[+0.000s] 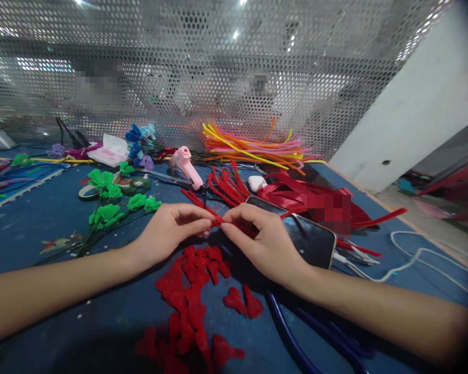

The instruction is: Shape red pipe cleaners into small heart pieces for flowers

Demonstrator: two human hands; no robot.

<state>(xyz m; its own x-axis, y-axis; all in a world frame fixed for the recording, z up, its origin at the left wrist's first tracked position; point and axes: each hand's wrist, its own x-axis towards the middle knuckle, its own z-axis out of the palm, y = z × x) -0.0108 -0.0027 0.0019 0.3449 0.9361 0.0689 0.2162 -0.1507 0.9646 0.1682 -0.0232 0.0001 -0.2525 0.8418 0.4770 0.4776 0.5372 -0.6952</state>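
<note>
My left hand [175, 231] and my right hand [263, 241] meet near the middle of the table, fingertips almost touching. Both pinch a red pipe cleaner [219, 221] between thumb and fingers; part of it is hidden behind them. Just below lie several red pipe-cleaner pieces bent into petal or heart shapes [189, 296]. A bundle of straight red pipe cleaners [234, 184] rests beyond my fingers. Beside and under my right hand is a dark-screened phone [315, 241]. Green pipe-cleaner flowers [105, 214] on stems lie left of my left hand.
A pink glue gun [189, 169] stands behind the hands. Yellow, orange and pink pipe cleaners [253, 148] lie along the perforated metal screen [171, 83]. Red ribbon [323, 200] and a white cable [409, 259] are at right. Blue looped handles [288, 332] sit at the front.
</note>
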